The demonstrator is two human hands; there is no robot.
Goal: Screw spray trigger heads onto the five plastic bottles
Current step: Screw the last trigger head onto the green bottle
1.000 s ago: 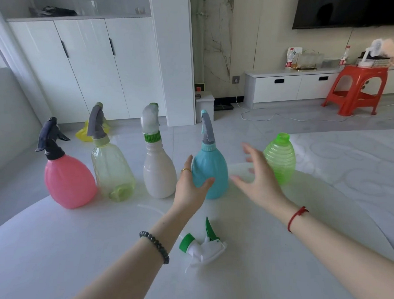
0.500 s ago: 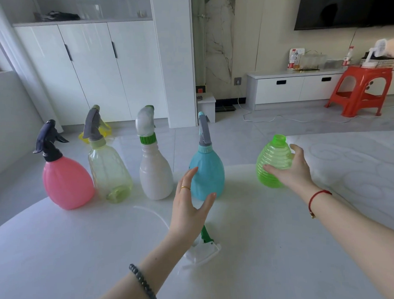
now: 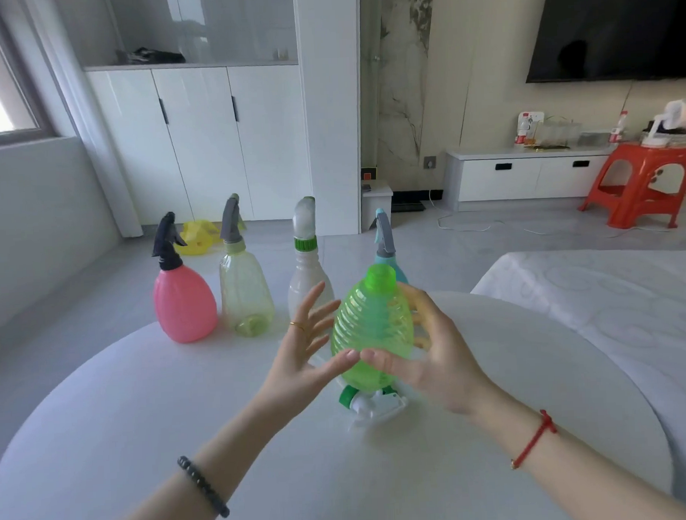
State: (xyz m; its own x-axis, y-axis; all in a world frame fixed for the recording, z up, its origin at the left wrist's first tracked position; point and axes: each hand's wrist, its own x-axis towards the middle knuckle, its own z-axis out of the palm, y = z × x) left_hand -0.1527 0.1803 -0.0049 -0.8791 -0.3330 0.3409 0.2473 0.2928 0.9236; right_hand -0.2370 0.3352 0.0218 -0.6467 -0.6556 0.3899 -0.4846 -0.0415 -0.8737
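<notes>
Green bottle (image 3: 372, 333) is standing upright, neck pointing up, my right hand (image 3: 428, 358) gripping it while my left hand (image 3: 302, 360) is hovering open beside it.

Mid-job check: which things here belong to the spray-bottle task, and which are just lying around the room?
Job:
- ribbed green plastic bottle, uncapped, held in right hand; left hand beside it
- white trigger head with green collar, lying on table
- pink bottle, clear yellowish bottle, white bottle, blue bottle, all capped

Lying about:
- orange plastic stool
- yellow object on floor
- black television
</notes>
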